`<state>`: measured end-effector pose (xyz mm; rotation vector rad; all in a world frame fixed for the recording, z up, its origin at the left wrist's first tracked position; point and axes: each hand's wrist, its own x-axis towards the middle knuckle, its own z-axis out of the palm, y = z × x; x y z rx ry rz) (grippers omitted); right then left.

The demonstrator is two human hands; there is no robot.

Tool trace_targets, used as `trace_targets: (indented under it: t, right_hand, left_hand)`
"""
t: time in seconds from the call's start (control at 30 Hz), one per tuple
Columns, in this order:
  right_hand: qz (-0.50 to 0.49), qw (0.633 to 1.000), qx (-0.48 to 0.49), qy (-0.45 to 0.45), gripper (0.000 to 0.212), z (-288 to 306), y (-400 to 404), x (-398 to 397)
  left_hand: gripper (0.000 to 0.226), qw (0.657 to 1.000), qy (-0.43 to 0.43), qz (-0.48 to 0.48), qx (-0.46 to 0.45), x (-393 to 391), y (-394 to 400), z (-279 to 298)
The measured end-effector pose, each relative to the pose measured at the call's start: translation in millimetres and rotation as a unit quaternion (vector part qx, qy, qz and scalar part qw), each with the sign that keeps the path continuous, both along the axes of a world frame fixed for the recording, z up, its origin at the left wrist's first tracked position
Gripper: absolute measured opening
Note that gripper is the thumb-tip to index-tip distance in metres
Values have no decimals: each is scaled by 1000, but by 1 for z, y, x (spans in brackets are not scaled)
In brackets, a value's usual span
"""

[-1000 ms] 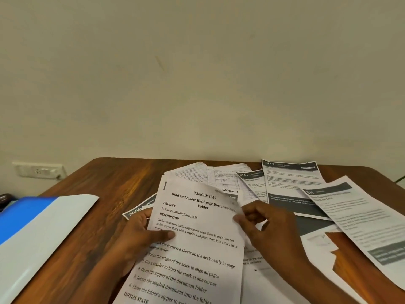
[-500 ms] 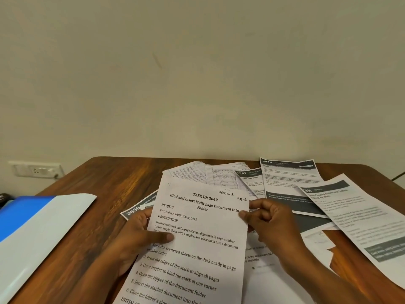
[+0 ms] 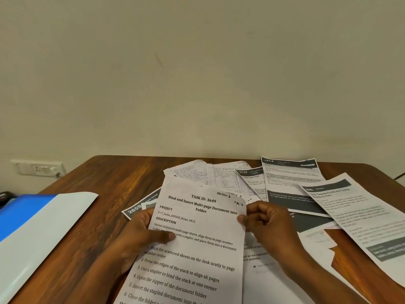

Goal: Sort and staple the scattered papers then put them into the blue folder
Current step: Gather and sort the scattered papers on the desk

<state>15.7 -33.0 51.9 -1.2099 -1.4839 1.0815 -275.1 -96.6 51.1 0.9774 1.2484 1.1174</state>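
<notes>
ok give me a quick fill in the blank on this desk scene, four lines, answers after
1. Both hands hold the sheet headed TASK ID: ____.
2. The left hand lays its ____ across the printed text.
3. The folder at the table's left edge is ____ and white.
4. The right hand pinches the sheet's ____ edge.

Missing words: 3649; thumb; blue; right

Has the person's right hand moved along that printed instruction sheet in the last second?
Yes. The right hand slid from the printed instruction sheet's upper face out to its right edge, towards the dark-banded sheet lying on the table.
</notes>
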Motion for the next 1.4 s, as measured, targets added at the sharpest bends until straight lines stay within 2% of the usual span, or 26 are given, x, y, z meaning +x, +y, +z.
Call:
trace_targets:
  t: [0.17, 0.4, 0.6, 0.8, 0.97, 1.4]
  right_hand:
    - [5, 999, 21, -25, 17, -2, -3, -3]
    - [-21, 1000, 4, -21, 18, -8, 5, 1]
    - [-4, 1000, -5, -27, 18, -8, 4, -1]
    - [24, 997, 43, -61, 21, -7, -1, 0]
    - [67, 984, 126, -107, 34, -12, -2, -1]
    - [95, 981, 126, -113, 36, -10, -6, -4]
  left_hand:
    - [46, 1000, -18, 1, 10, 0, 1, -3]
    - [51, 1000, -20, -3, 3, -2, 2, -5]
    - [49, 1000, -15, 1, 8, -1, 2, -4]
    - [48, 1000, -17, 10, 5, -1, 3, -6]
    - [47, 1000, -6, 23, 3, -1, 4, -6]
    - [49, 1000, -3, 23, 4, -2, 4, -6]
